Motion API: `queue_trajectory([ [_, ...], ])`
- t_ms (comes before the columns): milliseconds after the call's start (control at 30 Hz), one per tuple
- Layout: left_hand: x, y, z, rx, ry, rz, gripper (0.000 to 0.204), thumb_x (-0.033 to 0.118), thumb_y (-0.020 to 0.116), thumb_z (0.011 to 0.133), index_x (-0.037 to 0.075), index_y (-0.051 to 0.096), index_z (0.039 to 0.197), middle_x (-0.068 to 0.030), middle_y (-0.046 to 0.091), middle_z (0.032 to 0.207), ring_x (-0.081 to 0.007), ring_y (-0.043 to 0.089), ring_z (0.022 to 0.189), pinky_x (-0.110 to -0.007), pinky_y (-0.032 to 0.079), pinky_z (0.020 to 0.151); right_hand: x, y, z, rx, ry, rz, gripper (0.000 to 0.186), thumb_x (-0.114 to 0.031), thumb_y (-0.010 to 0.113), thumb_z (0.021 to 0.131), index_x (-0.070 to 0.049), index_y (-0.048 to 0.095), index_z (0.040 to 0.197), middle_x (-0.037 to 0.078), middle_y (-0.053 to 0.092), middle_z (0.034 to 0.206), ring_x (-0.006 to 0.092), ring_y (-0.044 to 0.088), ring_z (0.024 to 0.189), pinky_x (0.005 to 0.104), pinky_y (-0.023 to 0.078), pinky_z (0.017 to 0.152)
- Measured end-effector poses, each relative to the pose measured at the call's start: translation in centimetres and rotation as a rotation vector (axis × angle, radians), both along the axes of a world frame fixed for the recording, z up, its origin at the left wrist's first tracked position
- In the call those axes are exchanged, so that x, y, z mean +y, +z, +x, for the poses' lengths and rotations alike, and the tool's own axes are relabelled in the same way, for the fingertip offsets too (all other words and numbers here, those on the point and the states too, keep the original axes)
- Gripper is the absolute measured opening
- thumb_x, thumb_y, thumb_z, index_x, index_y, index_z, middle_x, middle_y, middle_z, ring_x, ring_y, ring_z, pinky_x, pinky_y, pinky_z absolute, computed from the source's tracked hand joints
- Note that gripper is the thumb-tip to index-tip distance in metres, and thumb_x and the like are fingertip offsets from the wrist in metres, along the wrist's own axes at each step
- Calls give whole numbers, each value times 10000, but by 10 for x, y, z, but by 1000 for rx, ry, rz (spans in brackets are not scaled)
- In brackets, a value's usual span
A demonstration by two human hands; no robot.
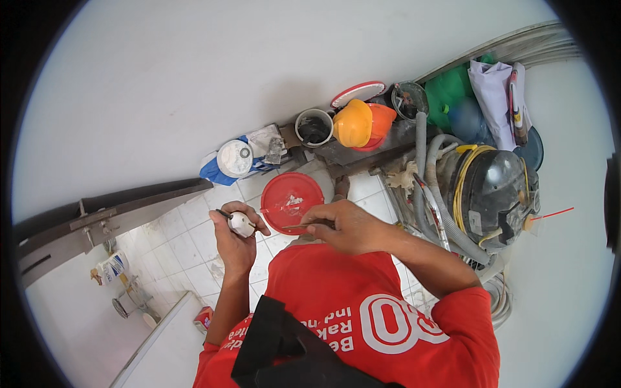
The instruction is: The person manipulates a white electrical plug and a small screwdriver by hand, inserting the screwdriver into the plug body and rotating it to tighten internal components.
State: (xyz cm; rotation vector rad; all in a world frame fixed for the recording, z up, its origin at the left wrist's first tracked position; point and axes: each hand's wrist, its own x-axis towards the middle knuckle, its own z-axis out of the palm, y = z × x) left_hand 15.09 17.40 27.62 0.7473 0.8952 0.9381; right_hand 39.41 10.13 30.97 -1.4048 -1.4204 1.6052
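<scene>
My left hand point(231, 242) grips a small white rounded object point(242, 224) with a short dark piece sticking out toward the upper left. My right hand point(343, 227), to the right of it, has its fingers closed on a thin brownish rod point(295, 226), whose end points left toward the white object. Below both hands, on the tiles, is a round red lid or container top point(291, 197) with pale smears on it. One bare foot point(341, 186) shows just above my right hand.
Along the wall are a white round container point(235, 158), a bucket point(314, 129), yellow and orange hard hats point(353, 125) and bags point(493, 97). A black vacuum point(493, 191) with grey hoses stands right. A dark beam point(142, 197) runs left over the tiled floor point(191, 233).
</scene>
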Motion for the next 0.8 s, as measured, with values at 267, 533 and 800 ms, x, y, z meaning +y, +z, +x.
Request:
queue_trajectory([
  [267,1,-24,77,317,-215,-107,391,375,415,1077,10,552,1059,-85,588,717,-128,545,592,-262,423,476,9,-49,110,-208,-3,-67,306,-321,592,972,-32,689,998,197,686,857,380,667,814,461,508,744],
  [533,13,-19,141,544,-238,-179,580,494,371,1049,11,607,833,-101,622,704,-120,534,566,-259,397,492,31,-103,158,-166,-19,-107,604,-529,563,972,0,647,694,175,580,617,301,551,581,419,454,602],
  [800,37,-16,177,704,-376,-128,591,396,364,1033,11,588,644,-90,577,589,-134,487,534,-286,362,525,26,-129,181,-157,-67,-224,705,-628,609,892,-6,578,564,173,538,541,322,539,521,449,430,553],
])
